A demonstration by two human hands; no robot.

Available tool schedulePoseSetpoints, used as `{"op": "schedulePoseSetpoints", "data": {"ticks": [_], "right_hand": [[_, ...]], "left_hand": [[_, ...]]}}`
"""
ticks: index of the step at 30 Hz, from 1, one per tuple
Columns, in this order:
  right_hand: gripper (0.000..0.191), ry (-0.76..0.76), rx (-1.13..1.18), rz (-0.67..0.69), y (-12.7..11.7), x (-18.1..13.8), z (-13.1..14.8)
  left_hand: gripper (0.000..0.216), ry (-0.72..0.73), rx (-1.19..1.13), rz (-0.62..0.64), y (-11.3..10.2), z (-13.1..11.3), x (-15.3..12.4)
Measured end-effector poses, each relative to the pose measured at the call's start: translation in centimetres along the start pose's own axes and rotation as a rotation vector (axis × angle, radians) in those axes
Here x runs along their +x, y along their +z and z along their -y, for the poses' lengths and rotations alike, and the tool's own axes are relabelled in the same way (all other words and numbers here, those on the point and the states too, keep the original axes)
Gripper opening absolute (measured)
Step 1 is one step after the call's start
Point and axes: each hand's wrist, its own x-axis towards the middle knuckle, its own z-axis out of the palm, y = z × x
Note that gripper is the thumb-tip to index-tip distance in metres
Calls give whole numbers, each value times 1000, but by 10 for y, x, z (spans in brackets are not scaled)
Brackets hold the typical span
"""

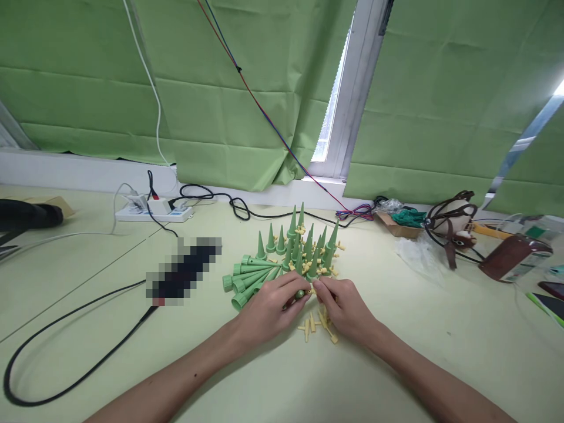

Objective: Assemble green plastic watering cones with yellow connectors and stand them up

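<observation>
My left hand (279,299) is closed around a green piece (301,294), probably a plastic spike, mostly hidden by the fingers. Pinched in my right hand (343,305) is a small yellow plastic valve (312,291), which meets the green piece between the two hands. Below the right hand lie several loose yellow T-shaped valves (307,329). Just beyond both hands, many green cone-shaped spikes (309,241) stand point up, and some carry yellow valves near their base. Other green spikes (247,282) lie on their sides left of them, threaded ends toward the left.
A blurred-out dark device (185,273) with a black cable lies on the pale table (423,376) at left. Behind it is a white power strip (154,214). At right are a cardboard box (399,226), clear plastic wrap (420,255) and a brown container (513,258).
</observation>
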Motion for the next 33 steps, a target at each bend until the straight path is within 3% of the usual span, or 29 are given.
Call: {"op": "schedulePoseSetpoints", "data": {"ticks": [5,10,13,33], "right_hand": [[43,24,9,-17,0,1,0],[21,25,86,-13,-1,-1,2],[17,8,120,-3,-2,-1,3],[31,-40,48,-21,-3,-1,3]], "left_hand": [[14,-16,12,-13,0,0,0],[12,-50,46,-51,-1,2,1],[13,-49,50,-56,0,2,1],[17,100,106,-25,2,5,-1]]}}
